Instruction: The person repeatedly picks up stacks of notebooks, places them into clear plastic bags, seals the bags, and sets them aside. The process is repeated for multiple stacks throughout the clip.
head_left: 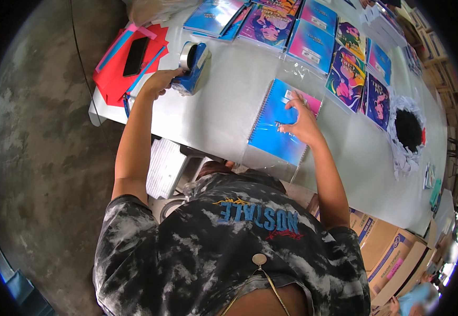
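My left hand [160,83] is at the near side of a blue tape dispenser [191,78], fingers curled and closed against its edge. A roll of tape [188,55] sits in the dispenser; my fingertips are partly hidden there. In front of me lies a blue and pink spiral notebook [277,124], its binding on the left and clear plastic film around it. Over its right half rests my right hand [303,122], open, with thumb and forefinger apart in a curve. It grips nothing.
Red sheets [105,81] with a black phone [136,57] on top lie at the table's left end. Rows of colourful notebooks [313,45] cover the far side. A white plastic-lined opening [397,152] is at the right. Cardboard boxes [384,247] stand below the table's right edge.
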`<state>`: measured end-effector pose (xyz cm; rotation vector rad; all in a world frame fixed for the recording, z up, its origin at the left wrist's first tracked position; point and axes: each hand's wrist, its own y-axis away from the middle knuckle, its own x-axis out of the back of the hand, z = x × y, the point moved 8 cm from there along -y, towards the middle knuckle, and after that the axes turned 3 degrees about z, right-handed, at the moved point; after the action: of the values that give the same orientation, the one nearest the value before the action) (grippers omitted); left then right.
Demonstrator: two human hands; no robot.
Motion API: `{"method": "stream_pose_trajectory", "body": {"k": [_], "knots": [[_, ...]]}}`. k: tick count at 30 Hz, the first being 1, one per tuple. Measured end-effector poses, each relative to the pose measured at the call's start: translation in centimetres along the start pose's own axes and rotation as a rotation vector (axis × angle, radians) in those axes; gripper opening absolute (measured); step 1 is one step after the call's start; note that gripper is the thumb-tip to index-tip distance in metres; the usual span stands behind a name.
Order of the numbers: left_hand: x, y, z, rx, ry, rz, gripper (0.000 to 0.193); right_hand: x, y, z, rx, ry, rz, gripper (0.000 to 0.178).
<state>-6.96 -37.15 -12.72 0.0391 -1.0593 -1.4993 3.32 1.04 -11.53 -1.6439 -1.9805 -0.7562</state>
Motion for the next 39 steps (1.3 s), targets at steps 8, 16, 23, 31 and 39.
{"method": "stream_pose_trajectory", "body": {"k": [8,16,23,31,39], "knots": [[-1.4,1.7,-6.5,-0.406,0.864,-0.347,0.029,1.0,0.1,-0.3,-0.052,-0.106,0.075,0.079],[-5.3,7.2,10.7,-0.779,0.36,-0.01,0.026,1.9,0.1,-0.1,-0.001,0.083,0.099,0.098],[-22.4,8.6,17.2,-0.852,-1.116,0.193,0.048,1.6,-0.1,0.5,0.028,0.124,0.075,0.12],[-23.7,3.9,6.9,-0.744,-0.245,-0.076,0.089,1.0,3.3,9.7,-0.353,-0.275,0.439,0.104],[-16.1,16.5,14.3,-1.024,0.637,-0.119,0.057,9.9,6.6,-5.2,0.323,-0.844,0.764,0.068]]}}
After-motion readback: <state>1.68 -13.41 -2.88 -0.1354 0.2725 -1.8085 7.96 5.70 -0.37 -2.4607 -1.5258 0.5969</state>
